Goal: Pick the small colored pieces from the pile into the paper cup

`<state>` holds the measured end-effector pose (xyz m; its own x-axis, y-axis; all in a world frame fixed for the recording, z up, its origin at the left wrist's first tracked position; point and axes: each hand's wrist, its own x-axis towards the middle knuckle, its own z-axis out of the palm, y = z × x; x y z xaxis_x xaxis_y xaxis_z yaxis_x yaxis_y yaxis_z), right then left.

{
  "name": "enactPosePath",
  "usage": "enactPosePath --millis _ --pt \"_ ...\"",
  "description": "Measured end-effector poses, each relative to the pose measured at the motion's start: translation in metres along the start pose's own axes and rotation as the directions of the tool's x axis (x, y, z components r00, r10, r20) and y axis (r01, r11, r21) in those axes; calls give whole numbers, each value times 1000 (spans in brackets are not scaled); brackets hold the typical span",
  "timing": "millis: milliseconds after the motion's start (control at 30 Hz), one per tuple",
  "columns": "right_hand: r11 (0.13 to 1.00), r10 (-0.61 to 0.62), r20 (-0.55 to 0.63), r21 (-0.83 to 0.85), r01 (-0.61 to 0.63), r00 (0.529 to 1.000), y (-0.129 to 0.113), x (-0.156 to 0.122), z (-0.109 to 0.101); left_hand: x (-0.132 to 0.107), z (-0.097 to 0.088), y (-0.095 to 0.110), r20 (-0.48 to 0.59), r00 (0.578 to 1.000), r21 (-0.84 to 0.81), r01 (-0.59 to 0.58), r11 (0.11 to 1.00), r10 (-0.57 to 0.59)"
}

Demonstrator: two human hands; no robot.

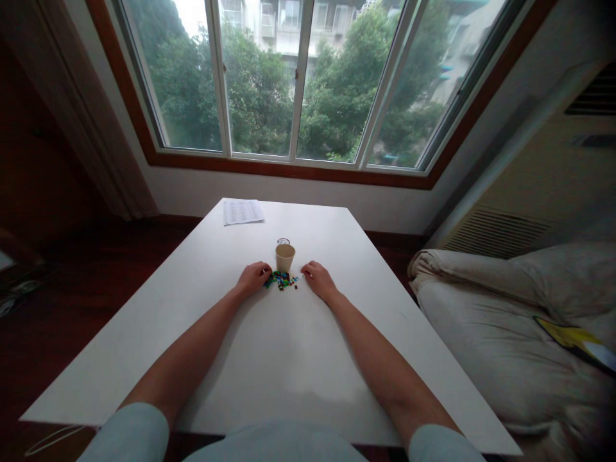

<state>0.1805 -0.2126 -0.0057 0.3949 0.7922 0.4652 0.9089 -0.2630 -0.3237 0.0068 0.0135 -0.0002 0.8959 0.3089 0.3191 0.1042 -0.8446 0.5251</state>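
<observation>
Head view: left forearm and right forearm come over the white table on the near side of the cup, wide apart, both angling in toward it. Small coloured pieces lie just in front of the cup, loose and mixed, a few strays toward its right. Progress, my read: pieces out on the table, handling under way, most of it left; the cup's inside doesn't show, so can't say if any are in there. Left hand, left of the cup: palm low, fingers curled narrow at the pile's edge; can't tell if it holds a piece. Right hand, right of the cup: fingers bent, tips drawn close, pointing inward, grip looks narrow; contents unclear. Cup: tan, upright. Ring-like item just behind cup, too small to identify. Papers beyond cup, to its left. Window far behind cup.
</observation>
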Motion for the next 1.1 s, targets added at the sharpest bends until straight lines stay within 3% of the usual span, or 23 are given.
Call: enactPosePath --millis 267,533,833,1100 --pt "999 -31 10 -28 31 999 -6 1 -2 0 1 -1 -10 1000 9 -4 1000 4" --pt "999 -15 -55 38 17 998 -8 2 -3 0 1 -2 -6 1000 5 -4 1000 4" --pt "976 103 -181 206 -64 978 -33 16 -19 -1 -1 0 1 1000 4 5 1000 -5" --pt "947 115 -309 322 -9 944 -58 46 -23 -1 -2 1 -6 1000 -13 4 1000 -4"
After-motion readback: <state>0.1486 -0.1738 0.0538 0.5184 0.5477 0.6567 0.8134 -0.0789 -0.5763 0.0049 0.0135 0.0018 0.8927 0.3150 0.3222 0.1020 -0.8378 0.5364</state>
